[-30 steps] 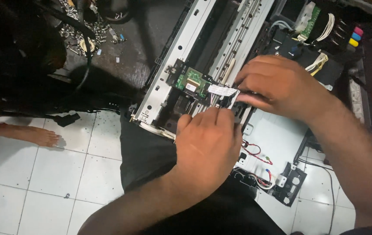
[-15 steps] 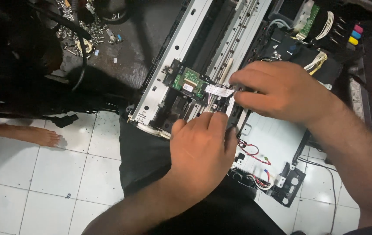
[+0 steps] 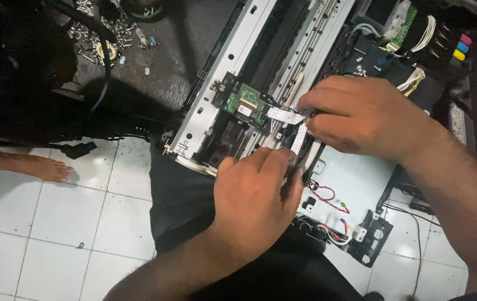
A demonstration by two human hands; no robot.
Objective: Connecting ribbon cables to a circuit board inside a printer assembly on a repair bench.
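An opened printer chassis [image 3: 224, 83] lies on the floor, metal frame and rails bared. A small green circuit board [image 3: 248, 104] sits on its black carriage. White flat ribbon cables [image 3: 291, 125] run from the board's right side. My right hand [image 3: 364, 114] pinches the ribbon cables at their right end, fingers closed on them. My left hand [image 3: 255, 198] is just below, fingertips pressed against the black carriage part under the cables; what it grips is hidden by the fingers.
Loose screws and small parts [image 3: 102, 30] lie at the top left on a dark mat. A bare foot [image 3: 37, 167] rests on the white tiles at left. Red and white wires [image 3: 328, 198] cross a white plate. Coloured ink tanks [image 3: 460, 47] stand top right.
My left hand has shifted slightly down and left along the carriage. My right hand has slid a little left, still on the ribbon cables.
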